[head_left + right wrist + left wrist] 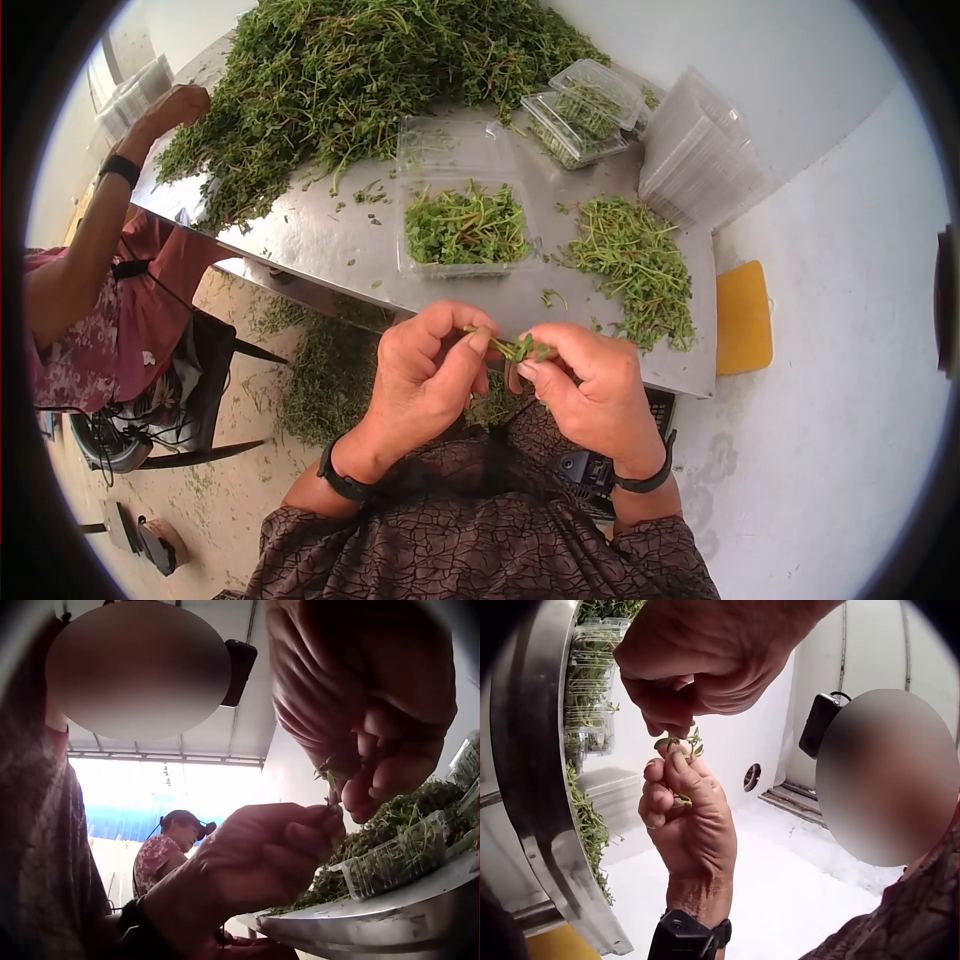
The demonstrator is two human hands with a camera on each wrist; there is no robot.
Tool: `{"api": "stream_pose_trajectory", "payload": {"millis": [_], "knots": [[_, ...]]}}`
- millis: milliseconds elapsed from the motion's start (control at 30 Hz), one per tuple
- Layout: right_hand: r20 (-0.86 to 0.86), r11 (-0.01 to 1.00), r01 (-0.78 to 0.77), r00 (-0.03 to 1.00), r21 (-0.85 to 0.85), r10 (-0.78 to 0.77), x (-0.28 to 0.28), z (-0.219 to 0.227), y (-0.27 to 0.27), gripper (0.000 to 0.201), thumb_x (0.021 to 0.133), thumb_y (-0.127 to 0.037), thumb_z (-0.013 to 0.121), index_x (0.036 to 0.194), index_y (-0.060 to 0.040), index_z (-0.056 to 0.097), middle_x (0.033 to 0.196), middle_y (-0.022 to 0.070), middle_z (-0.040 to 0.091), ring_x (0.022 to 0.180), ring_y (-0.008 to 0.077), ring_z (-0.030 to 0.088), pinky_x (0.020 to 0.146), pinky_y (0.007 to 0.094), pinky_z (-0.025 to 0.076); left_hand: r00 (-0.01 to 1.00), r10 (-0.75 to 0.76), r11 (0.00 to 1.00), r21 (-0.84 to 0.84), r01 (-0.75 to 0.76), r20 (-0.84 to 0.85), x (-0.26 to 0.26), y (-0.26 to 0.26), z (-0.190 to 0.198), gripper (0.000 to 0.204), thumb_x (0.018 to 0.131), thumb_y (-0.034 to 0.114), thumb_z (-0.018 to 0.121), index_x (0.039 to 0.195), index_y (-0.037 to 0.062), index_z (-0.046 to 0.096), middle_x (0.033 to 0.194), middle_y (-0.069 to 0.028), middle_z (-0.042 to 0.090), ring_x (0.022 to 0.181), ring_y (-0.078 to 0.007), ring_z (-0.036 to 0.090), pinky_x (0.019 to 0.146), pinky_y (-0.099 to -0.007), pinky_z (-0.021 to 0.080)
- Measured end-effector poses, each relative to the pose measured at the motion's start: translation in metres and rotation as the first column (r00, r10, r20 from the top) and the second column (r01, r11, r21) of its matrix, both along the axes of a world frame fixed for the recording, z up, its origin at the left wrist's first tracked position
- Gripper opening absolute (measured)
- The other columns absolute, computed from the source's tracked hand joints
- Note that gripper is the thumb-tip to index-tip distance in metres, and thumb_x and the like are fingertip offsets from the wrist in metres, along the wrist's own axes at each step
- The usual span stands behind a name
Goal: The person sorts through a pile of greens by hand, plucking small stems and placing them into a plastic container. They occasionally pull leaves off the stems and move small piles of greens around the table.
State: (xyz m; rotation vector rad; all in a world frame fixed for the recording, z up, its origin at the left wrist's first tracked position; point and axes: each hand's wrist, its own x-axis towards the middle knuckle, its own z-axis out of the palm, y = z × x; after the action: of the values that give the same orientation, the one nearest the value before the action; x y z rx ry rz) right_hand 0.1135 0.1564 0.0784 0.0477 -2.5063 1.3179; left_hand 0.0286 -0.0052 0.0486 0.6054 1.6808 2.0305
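Both my hands meet in front of the table edge over a small green leafy sprig point(522, 349). My left hand point(430, 370) pinches its stem end between thumb and forefinger. At the leafy end, my right hand point(592, 385) pinches it with thumb and fingertips. The leaves point(328, 774) show between the two hands in the right wrist view. Just beyond them on the table stands a clear plastic clamshell box point(410, 262), lid raised, filled with cut greens point(465, 225). Right of it lies a loose pile of the same greens point(640, 265).
A large heap of greens point(380, 70) covers the back of the metal table point(330, 240). Filled boxes point(580, 112) and a stack of clear containers point(700, 150) stand at the right. Another person's arm point(75, 225) reaches in at left. A yellow board point(744, 318) is beside the table.
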Motion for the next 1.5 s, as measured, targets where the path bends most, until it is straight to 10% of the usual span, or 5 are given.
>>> {"api": "stream_pose_trajectory", "payload": {"millis": [167, 333, 967, 1267, 1500], "knots": [[-0.100, 0.979, 0.051, 0.994, 0.197, -0.032, 0.001, -0.003, -0.002, 0.017, 0.078, 0.009, 0.063, 0.092, 0.0006, 0.065, 0.078, 0.0112, 0.065, 0.062, 0.0216, 0.063, 0.056, 0.0299, 0.049, 0.999, -0.032, 0.998, 0.047, 0.033, -0.003, 0.004, 0.000, -0.008, 0.014, 0.093, 0.001, 0.054, 0.106, -0.0004, 0.061, 0.080, -0.0030, 0.066, 0.060, -0.0039, 0.058, 0.052, -0.0204, 0.045], [-0.173, 0.901, 0.052, 0.984, 0.430, 0.027, 0.001, -0.001, -0.002, 0.021, 0.070, 0.008, 0.063, 0.090, 0.0005, 0.064, 0.075, 0.0123, 0.062, 0.062, 0.0295, 0.062, 0.053, 0.0364, 0.048, 0.876, -0.059, 0.998, -0.061, 0.035, -0.478, 0.002, 0.003, -0.021, 0.024, 0.092, -0.002, 0.051, 0.114, -0.0042, 0.061, 0.088, -0.0058, 0.063, 0.062, -0.0090, 0.060, 0.056, -0.0229, 0.049], [-0.165, 0.689, 0.068, 0.983, 0.722, 0.076, 0.016, -0.023, -0.007, 0.009, 0.071, -0.003, 0.065, 0.077, -0.0024, 0.058, 0.072, 0.0073, 0.054, 0.066, 0.0216, 0.059, 0.055, 0.0338, 0.049, 0.767, -0.174, 0.960, -0.280, -0.007, -0.617, 0.007, 0.003, -0.012, 0.016, 0.077, -0.006, 0.060, 0.092, -0.0014, 0.064, 0.080, -0.0190, 0.065, 0.074, -0.0383, 0.065, 0.062, -0.0403, 0.052], [-0.334, 0.912, 0.127, 0.943, 0.389, 0.012, 0.008, -0.022, -0.010, 0.013, 0.063, 0.004, 0.063, 0.070, -0.0055, 0.056, 0.059, 0.0048, 0.052, 0.050, 0.0258, 0.053, 0.045, 0.0346, 0.042, 0.792, -0.150, 0.985, -0.162, 0.065, -0.592, 0.003, 0.001, -0.012, 0.019, 0.077, -0.010, 0.058, 0.093, -0.0001, 0.063, 0.080, -0.0156, 0.065, 0.071, -0.0346, 0.065, 0.061, -0.0373, 0.051], [-0.138, 0.996, 0.067, 0.988, -0.054, -0.074, 0.007, -0.015, -0.008, 0.011, 0.080, 0.007, 0.055, 0.081, 0.0009, 0.063, 0.063, 0.0059, 0.059, 0.054, 0.0075, 0.052, 0.048, 0.0246, 0.039, 0.830, -0.200, 0.978, -0.059, 0.199, -0.521, -0.001, -0.002, -0.007, 0.013, 0.083, -0.005, 0.063, 0.094, -0.0003, 0.063, 0.078, -0.0125, 0.064, 0.070, -0.0277, 0.066, 0.062, -0.0332, 0.051]]}}
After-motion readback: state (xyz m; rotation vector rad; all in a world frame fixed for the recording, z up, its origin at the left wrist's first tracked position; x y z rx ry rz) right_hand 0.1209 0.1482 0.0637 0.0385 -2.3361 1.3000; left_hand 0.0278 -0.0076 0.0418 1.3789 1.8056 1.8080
